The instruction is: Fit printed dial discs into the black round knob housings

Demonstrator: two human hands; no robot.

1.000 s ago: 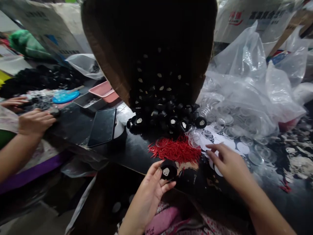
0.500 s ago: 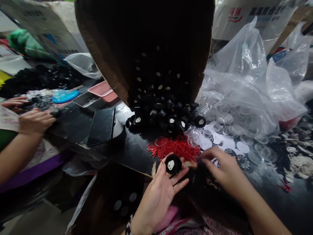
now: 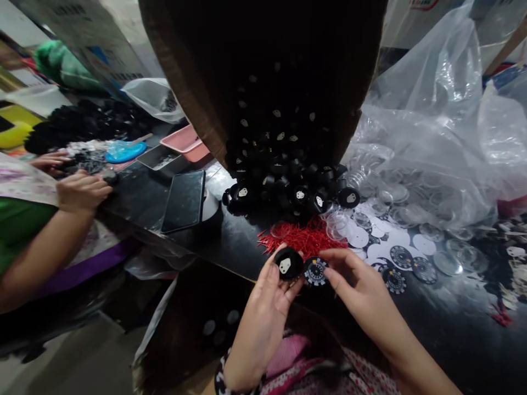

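My left hand [image 3: 263,307] is closed around a round black case [image 3: 295,267] with a pale plate [image 3: 284,265] inside its open face. Between the thumb and fingers of my right hand [image 3: 357,280] is a black printed dial disc [image 3: 315,271], held just right of the case. A pile of thin red pointers [image 3: 300,237] lies behind both hands. Other printed dials [image 3: 424,270] and white discs [image 3: 399,238] are spread to the right of my right hand. More black cases [image 3: 319,202] spill out of a dark box [image 3: 173,60].
Clear round covers [image 3: 447,262] and plastic bags [image 3: 428,148] fill the right side. Left of the box are a phone [image 3: 184,201], a metal tray [image 3: 160,159] and a pink tray [image 3: 187,142]. A co-worker's hands [image 3: 82,189] are at the far left.
My right hand has picked up a printed dial and brought it left beside the black case. My left hand still holds the case. The whole view has shifted slightly.
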